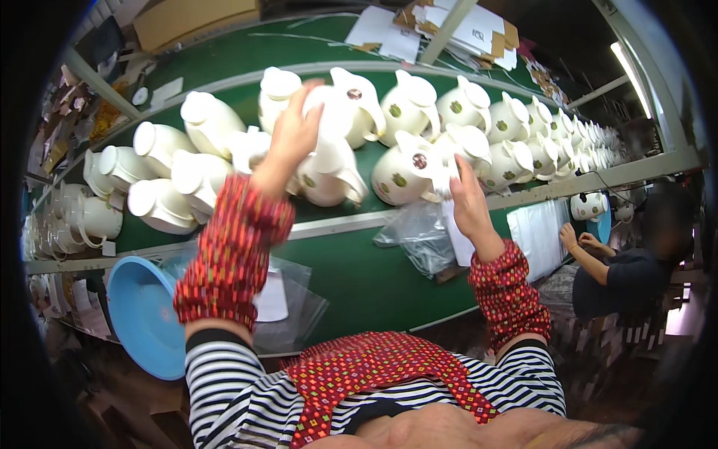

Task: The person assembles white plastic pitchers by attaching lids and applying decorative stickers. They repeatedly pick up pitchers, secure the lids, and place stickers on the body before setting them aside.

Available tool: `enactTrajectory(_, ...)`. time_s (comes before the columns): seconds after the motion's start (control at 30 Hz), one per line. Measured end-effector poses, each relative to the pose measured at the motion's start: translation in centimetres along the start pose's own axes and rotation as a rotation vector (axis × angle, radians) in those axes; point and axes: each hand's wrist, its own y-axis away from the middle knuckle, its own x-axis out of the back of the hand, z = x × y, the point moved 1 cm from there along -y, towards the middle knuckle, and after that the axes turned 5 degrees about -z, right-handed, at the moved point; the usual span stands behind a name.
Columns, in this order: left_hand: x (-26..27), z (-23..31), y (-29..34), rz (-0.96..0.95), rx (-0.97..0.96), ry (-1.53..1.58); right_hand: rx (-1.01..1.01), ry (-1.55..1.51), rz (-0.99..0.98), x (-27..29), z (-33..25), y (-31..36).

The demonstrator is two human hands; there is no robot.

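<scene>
Two rows of white ceramic jugs with green leaf-like motifs stand on the green bench before me. My left hand reaches over the left part of the rows, fingers stretched and apart, beside a blurred white jug. Whether it touches that jug I cannot tell. My right hand is raised at the near row's front edge, fingers extended. Its fingertips are next to the handle of a jug with a dark round sticker; contact is unclear. Another stickered jug stands behind.
A blue basin is at the lower left. Clear plastic bags and a stack of white sheets lie along the near bench. More jugs extend to both sides. A co-worker sits at the right, hands near another jug.
</scene>
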Motion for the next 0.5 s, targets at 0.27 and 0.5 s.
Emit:
enactTrajectory(0.27, -12.2, -8.5, -12.0, -0.008, 0.275, -0.590, 0.059, 0.221, -0.303, 1.6, 3.7, -7.2)
enactTrajectory(0.5, -11.8, -5.3, -10.5, 0.126, -0.037, -0.768, 0.233, 0.350, -0.582, 1.3, 2.0, -10.7)
